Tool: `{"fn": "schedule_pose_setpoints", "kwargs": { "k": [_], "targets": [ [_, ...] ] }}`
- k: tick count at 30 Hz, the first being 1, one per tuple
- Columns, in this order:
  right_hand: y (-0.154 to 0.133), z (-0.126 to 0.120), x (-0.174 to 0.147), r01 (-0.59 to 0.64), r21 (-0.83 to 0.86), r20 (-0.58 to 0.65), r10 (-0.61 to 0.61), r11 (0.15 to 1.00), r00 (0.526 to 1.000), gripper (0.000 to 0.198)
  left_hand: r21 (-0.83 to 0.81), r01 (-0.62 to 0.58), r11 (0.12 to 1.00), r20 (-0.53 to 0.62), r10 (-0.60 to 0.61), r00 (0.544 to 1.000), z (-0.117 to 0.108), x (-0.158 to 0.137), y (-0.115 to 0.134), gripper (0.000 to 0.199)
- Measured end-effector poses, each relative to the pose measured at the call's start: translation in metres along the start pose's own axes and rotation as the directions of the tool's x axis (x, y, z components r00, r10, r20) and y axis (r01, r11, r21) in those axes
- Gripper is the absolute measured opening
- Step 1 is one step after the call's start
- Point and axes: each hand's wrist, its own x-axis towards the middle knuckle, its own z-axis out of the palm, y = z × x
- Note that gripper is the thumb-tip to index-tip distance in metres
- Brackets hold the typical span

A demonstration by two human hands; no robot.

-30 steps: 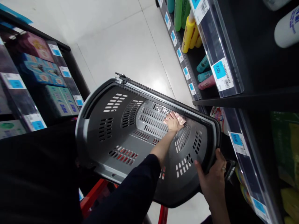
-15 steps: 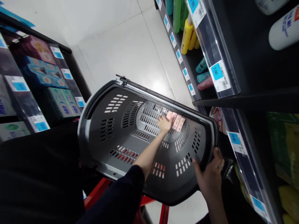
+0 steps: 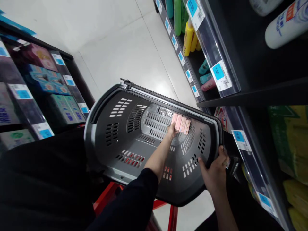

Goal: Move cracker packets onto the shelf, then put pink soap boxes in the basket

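A deep grey plastic shopping basket [image 3: 154,154] with slotted walls is tilted, its open top facing me. My left hand [image 3: 171,131] reaches down inside, its fingers closed at the near end of the leftmost small pink boxes [image 3: 178,122]. Several of these boxes stand side by side in a row against the basket's far wall. A clear shiny wrapper [image 3: 164,111] lies to their left. My right hand [image 3: 215,170] grips the basket's right rim, thumb on the inside and fingers around the outside; a ring shows on one finger.
Shelves [image 3: 226,77] with price tags, bottles and packs rise close on the right. On the left, another shelf [image 3: 72,81] holds boxed packs [image 3: 48,78]. Pale floor tiles [image 3: 115,51] run between them. Red frame bars [image 3: 172,218] show below the basket.
My left hand, spread out before beside the pink boxes, has closed at their near end. The boxes now stand in a neater row. My right hand keeps its hold on the rim.
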Motion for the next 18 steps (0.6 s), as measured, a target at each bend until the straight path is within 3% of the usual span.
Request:
{"fn": "schedule_pose_setpoints", "kwargs": {
  "k": [4, 9, 18],
  "targets": [
    [-0.002, 0.001, 0.001, -0.006, 0.014, -0.009, 0.006, 1.0, 1.0, 0.082, -0.082, 0.171, 0.982, 0.056, -0.166, 0.984, -0.006, -0.011, -0.01, 0.043],
    [-0.005, 0.0, 0.002, -0.015, 0.01, -0.007, 0.016, 1.0, 1.0, 0.082, -0.18, 0.236, 0.955, 0.141, -0.212, 0.967, 0.003, -0.014, -0.016, 0.048],
    [-0.005, 0.001, 0.0, -0.033, 0.012, 0.015, 0.033, 0.999, 0.999, 0.083, -0.189, 0.243, 0.951, 0.026, -0.243, 0.97, 0.002, 0.0, -0.015, 0.051]
  ]
}}
